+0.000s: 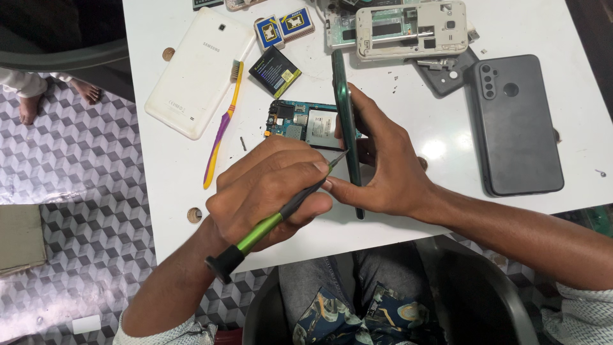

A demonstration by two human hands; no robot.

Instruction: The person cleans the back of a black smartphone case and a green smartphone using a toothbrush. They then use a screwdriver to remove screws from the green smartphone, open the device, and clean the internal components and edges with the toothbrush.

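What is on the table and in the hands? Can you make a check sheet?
Surface: white table, small screws and specks scattered on it.
Job's things: green phone held on edge; screwdriver tip at its side.
Clutter: white tablet, toothbrush, circuit board, battery, dark phone, pale phone frame.
Grippers: left hand grips the screwdriver; right hand holds the green phone.
Cables: nothing seen.
Surroundings: patterned floor, another person's bare feet at upper left.
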